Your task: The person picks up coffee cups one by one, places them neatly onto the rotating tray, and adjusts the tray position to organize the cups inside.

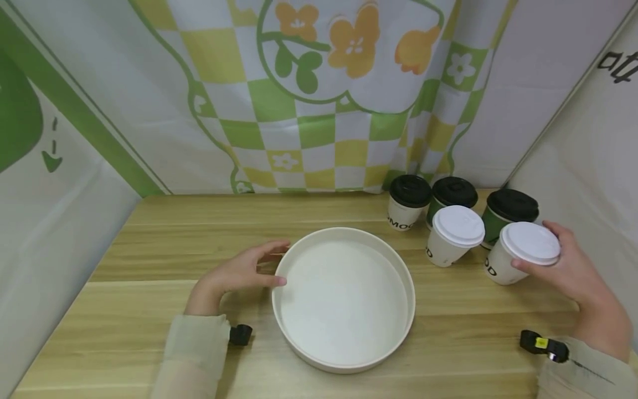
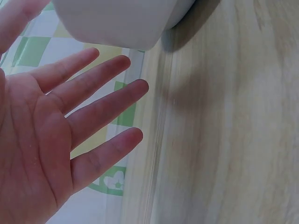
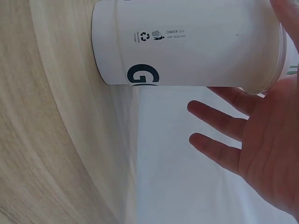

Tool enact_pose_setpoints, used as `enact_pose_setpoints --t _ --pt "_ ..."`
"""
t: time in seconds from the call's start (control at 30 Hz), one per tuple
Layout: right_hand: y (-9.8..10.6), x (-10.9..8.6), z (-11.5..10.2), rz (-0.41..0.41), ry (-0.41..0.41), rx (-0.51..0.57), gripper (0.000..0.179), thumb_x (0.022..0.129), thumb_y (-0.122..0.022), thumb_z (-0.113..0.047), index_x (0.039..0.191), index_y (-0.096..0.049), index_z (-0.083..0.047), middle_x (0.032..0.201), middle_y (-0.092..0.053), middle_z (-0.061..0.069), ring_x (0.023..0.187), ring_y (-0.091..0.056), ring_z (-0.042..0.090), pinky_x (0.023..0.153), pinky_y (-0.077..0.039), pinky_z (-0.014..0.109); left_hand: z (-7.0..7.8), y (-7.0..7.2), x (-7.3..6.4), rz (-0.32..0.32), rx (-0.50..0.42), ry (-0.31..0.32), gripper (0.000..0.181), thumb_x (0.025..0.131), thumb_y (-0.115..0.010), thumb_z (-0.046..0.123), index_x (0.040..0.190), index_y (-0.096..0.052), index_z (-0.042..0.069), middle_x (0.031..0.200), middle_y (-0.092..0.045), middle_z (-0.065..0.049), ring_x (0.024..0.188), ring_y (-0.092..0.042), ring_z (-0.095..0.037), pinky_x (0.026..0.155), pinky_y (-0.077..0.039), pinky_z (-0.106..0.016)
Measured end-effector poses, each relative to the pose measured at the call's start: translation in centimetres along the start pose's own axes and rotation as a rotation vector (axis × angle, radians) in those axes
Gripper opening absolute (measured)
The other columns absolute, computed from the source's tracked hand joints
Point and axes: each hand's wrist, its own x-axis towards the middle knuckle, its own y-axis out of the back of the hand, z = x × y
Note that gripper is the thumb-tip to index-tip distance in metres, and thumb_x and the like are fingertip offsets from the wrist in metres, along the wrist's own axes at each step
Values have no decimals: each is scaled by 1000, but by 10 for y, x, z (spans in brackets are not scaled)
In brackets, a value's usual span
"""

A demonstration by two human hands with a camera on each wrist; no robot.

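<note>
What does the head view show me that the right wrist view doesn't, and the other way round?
Only the head view: the round tray, the left hand beside it, three black-lidded cups and the free white-lidded cup.
Only the right wrist view: a small recycling mark and a large letter G on the held cup.
Both: the right hand pinching that cup near its lid, and the wooden table.

Soft, diffuse light falls over table, pale sheen beside tray. Left-wrist view dim, grain hazy, shadow on table soft-edged. Right-wrist view: right hand shaded against paler cloth, print on cup crisp.
</note>
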Motion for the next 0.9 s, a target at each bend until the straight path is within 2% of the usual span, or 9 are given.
enact_pose_setpoints --t 0.13,0.23,0.3,0.37,0.47,0.5,0.63,0.73,0.9 --pt "-1 -1 3 9 13 0 107 85 -78 -24 157 -3 1 151 -21 42 129 -29 54 116 -18 70 0 -1 -1 -11 -13 -7 86 87 -78 23 156 -29 7 156 -40 -15 144 -38 -40 116 -37 -58" --pt "-2 -2 6 21 16 -10 103 85 -79 -23 157 -9 0 148 -27 38 122 -40 22 119 -26 47 1 -1 -2 -17 -19 -11 84 87 -77 19 156 -29 7 156 -40 -16 144 -37 -41 116 -38 -59" --pt "-3 -3 6 24 14 -12 100 85 -79 -23 156 -12 -1 147 -29 36 113 -37 2 116 -28 39 1 -1 -3 -22 -28 -14 84 87 -77 16 156 -29 7 156 -39 -16 144 -36 -41 116 -38 -59" --pt "-4 -3 6 24 9 -7 99 85 -78 -23 156 -12 -1 148 -29 35 106 -29 -10 115 -29 38 1 0 -3 -25 -33 -20 83 87 -76 14 155 -29 7 156 -39 -17 144 -36 -42 116 -37 -58" --pt "-5 -3 4 25 4 4 99 86 -78 -23 156 -12 -1 148 -29 34 105 -28 -12 116 -29 50 1 1 -3 -30 -35 -33 82 87 -76 12 155 -31 7 156 -39 -17 144 -37 -41 116 -38 -57" --pt "-5 -3 4 28 0 -2 99 86 -78 -24 156 -12 -1 148 -29 33 106 -29 -11 116 -30 47 1 1 -2 -32 -32 -39 81 87 -76 12 155 -32 7 156 -39 -17 144 -37 -41 116 -38 -57" --pt "-5 -3 3 23 -6 0 100 86 -78 -25 156 -12 0 147 -29 34 111 -37 4 112 -29 68 0 1 -2 -41 -34 -58 79 87 -76 11 154 -34 7 156 -40 -17 142 -41 -39 114 -41 -56" --pt "-5 -3 4 18 -5 13 100 85 -78 -24 156 -12 1 147 -29 35 111 -38 8 108 -27 75 0 0 -2 -49 -49 -65 78 87 -75 9 154 -35 8 156 -40 -17 141 -43 -39 113 -42 -55" --pt "-5 -3 4 20 -7 18 99 85 -79 -24 156 -14 0 146 -30 33 105 -30 -10 112 -29 66 0 0 -2 -55 -69 -62 78 88 -75 8 154 -35 8 156 -40 -17 141 -43 -40 114 -42 -53"
